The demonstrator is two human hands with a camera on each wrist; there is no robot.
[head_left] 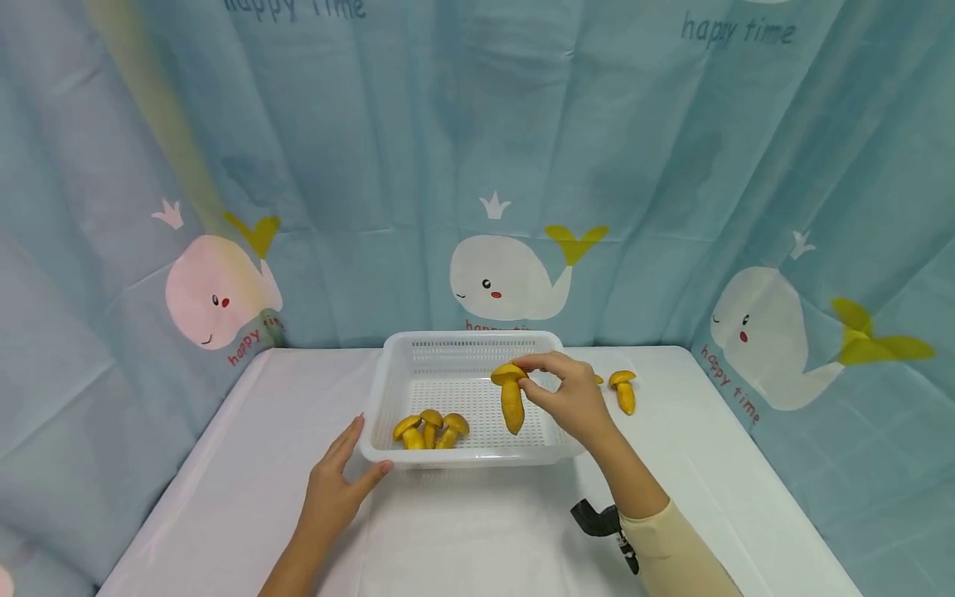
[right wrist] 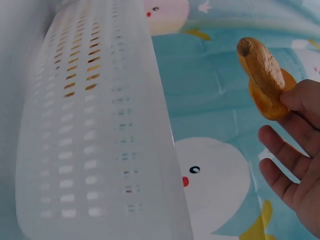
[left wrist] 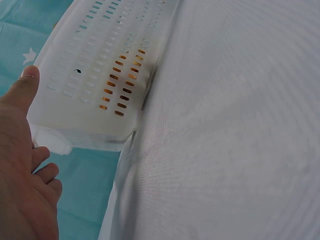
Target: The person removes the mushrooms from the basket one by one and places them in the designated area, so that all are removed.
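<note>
In the head view, a white basket [head_left: 462,457] with perforated walls and floor stands at the centre of the frame, on a white-covered table [head_left: 462,531]. The right hand [head_left: 570,398], right of centre, pinches a yellow mushroom [head_left: 511,406] between thumb and forefinger near the cap; the mushroom appears over the right half of the basket, cap up and stem pointing down. In the right wrist view it shows at the upper right against the curtain, the stem's end toward the upper left, and the hand's other fingers are loosely bent, apart from it. The left hand [head_left: 333,489], lower left of centre, is spread about the basket's near left corner, thumb at the front rim and fingers along the left side; the left wrist view shows the thumb against the basket's rim at the left of the frame. Three mushrooms [head_left: 430,427] sit close together inside the basket, at its lower left. Another mushroom [head_left: 625,394] lies on the table to the right of the basket, with part of one more cap [head_left: 598,379] just left of it, mostly hidden by the right hand. A light sleeve [head_left: 671,555] covers the right forearm at the lower right, a black object [head_left: 597,518] beside it. A blue curtain [head_left: 373,166] with whales fills the upper frame.
</note>
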